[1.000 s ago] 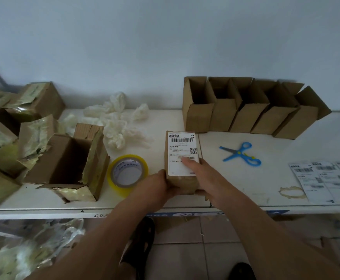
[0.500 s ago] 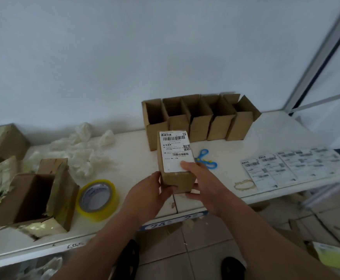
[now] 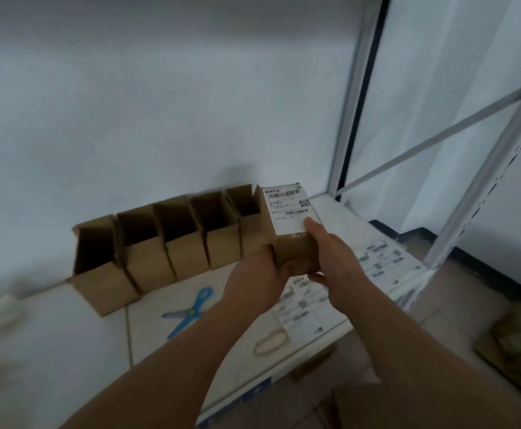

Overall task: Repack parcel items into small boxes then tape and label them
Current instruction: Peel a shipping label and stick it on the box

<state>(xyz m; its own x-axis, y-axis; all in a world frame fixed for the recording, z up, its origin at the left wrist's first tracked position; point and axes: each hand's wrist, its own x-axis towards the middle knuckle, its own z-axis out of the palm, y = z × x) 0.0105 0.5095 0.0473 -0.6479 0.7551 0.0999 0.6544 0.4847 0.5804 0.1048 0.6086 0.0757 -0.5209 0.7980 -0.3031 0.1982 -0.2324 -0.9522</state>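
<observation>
Above the tabletop (image 3: 67,351), just right of the open-box row (image 3: 172,239), I see my left hand (image 3: 254,281) and right hand (image 3: 335,258) gripping the labelled box (image 3: 293,226) between them.

Brown box (image 3: 296,252); white label (image 3: 290,212); scissors (image 3: 191,311) blue, perhaps yellow-pivoted

Both arms extended forward, hands gripping together.
Left hand (image 3: 254,281) clasps the labelled box (image 3: 296,252) from its near-left corner; right hand (image 3: 336,258) grips opposite, thumb pressed on top.
</observation>
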